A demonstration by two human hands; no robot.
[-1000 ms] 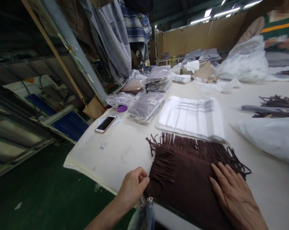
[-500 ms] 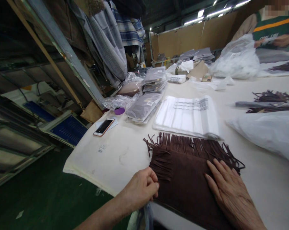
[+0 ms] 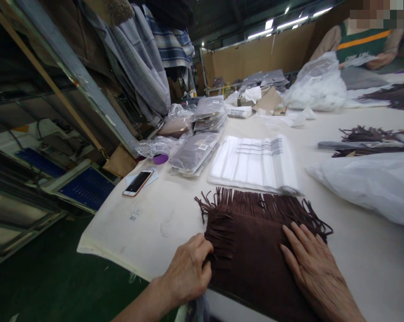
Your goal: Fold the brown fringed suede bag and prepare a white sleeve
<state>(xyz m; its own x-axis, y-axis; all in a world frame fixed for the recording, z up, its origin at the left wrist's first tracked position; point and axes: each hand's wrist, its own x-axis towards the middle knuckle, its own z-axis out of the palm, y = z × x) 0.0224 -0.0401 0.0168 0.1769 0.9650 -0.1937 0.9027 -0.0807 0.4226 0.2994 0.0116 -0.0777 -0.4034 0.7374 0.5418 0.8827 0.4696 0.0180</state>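
Left hand [image 3: 188,270] pinches the folded brown fringed scarf's [image 3: 252,250] near-left edge; right hand [image 3: 314,273] lies open, flat on it, at the table's [image 3: 148,223] near edge. Beyond, stacked clear bags [image 3: 255,163]. Tugging might tangle the fringe.

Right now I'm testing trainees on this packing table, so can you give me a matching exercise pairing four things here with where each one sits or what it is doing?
Things:
1. left hand
2. right hand
3. rose-gold smartphone with dark screen
4. stack of clear flat plastic bags

Places or states:
A. lies just beyond the fringe of the brown fringed fabric scarf
B. pressed flat, fingers spread, on the scarf
C. lies near the left edge of the cream-covered table
D. fingers curled at the scarf's left edge

Pairs: 1-D, 2-B, 3-C, 4-A
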